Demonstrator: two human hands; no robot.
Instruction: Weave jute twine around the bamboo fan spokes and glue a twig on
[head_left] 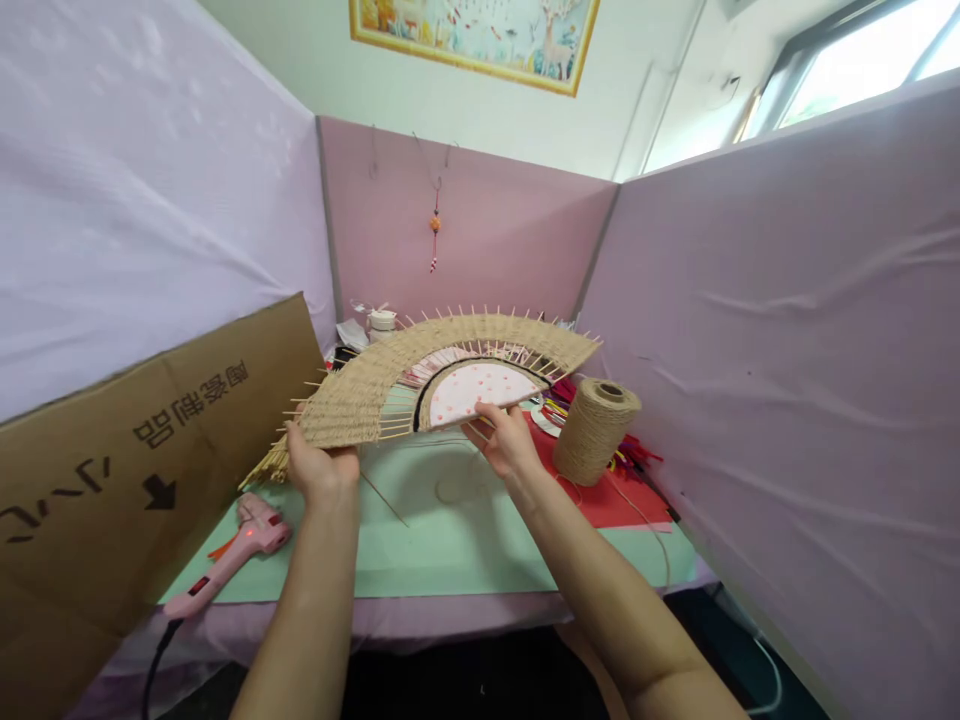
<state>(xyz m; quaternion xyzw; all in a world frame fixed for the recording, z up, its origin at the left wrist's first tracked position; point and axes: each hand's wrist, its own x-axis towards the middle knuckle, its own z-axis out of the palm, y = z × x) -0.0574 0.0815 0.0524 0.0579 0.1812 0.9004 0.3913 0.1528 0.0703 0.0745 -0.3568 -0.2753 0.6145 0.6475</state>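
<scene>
Fingers of the left hand [322, 468] are clamped on the near left corner of a woven fan [352, 390], while those of the right hand [511, 442] pinch it at the straight lower edge of its pale half-disc [480, 388], partly hidden beneath. The fan is held up over the desk [450, 575], in front of the pink partition [480, 225]. Judging by its state, much of it is already made: the broad outer band is closely woven from end to end, and the half-disc has a spotted face with a dark strip [418, 408] around its curved side. Between band and half-disc, the thin sticks are bare, and their tips jut past the outer edge, untrimmed; whether either part counts as unfinished, I cannot tell. The arched side points away from the person, towards the partition, and the straight side faces back towards the body. Its long axis runs crosswise on a slant, from the near left end to the farther right end, which sits higher in view. A roll of twine [596, 432] stands on the right, on a red sheet [626, 508]; a pink glue gun [225, 568], its small light glowing, lies on the left beside the cardboard [90, 430].
</scene>
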